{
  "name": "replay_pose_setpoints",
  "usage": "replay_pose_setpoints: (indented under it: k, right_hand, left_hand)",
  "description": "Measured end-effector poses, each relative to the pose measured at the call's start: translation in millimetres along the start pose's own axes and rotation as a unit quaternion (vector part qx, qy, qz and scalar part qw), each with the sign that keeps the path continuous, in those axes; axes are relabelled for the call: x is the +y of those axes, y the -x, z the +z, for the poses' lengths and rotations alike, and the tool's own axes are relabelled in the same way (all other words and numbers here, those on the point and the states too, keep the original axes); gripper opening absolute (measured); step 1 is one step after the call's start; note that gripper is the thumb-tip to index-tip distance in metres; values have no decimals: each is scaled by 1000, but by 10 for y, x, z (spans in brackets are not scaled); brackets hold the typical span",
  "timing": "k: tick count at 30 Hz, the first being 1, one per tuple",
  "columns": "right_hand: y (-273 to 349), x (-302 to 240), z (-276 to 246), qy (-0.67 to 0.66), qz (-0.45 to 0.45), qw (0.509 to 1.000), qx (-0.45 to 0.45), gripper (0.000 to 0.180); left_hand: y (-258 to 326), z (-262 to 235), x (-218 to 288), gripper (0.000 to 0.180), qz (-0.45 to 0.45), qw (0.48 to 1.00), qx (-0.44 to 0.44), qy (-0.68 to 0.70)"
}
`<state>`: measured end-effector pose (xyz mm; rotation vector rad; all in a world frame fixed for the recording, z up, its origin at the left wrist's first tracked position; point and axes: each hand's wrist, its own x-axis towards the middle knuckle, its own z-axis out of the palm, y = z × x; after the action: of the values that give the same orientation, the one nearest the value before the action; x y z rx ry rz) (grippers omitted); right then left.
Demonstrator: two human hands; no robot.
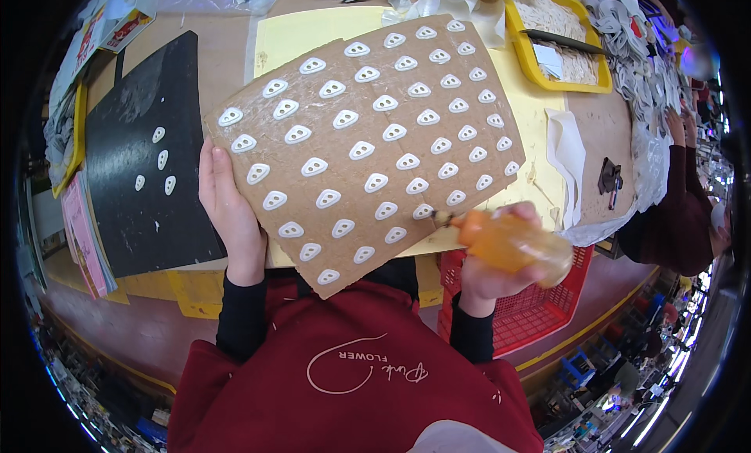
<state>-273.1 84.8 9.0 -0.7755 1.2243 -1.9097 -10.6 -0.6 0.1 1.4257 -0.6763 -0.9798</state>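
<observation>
We saw the left hand (pixel 233 217) grasping the cardboard sheet (pixel 352 171) by its left edge, over the yellow board (pixel 538 140); the right hand (pixel 497 281) clasped an orange bottle (pixel 516 246), tip by 1 white piece (pixel 422 211). Rows were all set out; we couldn't tell how many remained undone. 4 more lay on the black board (pixel 117 156).

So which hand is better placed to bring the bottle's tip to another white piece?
Probably the right hand: it holds the orange bottle, its dark tip by a white piece. The left hand is occupied gripping the cardboard sheet.
</observation>
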Motion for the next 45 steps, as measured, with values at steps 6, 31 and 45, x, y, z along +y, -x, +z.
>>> replay_pose_setpoints:
  k: [6, 31, 45]
  right_hand:
    - [-163, -24, 0, -29, 39, 999, -12, 92]
    - [107, 6, -84, 274, -67, 943, -177, 80]
    - [113, -44, -36, 292, -77, 933, -196, 75]
  left_hand:
    - [-6, 1, 9, 45, 5, 1000, 2, -7]
    - [16, 28, 42, 44, -4, 1000, 6, 3]
    - [13, 19, 38, 45, -4, 1000, -1, -1]
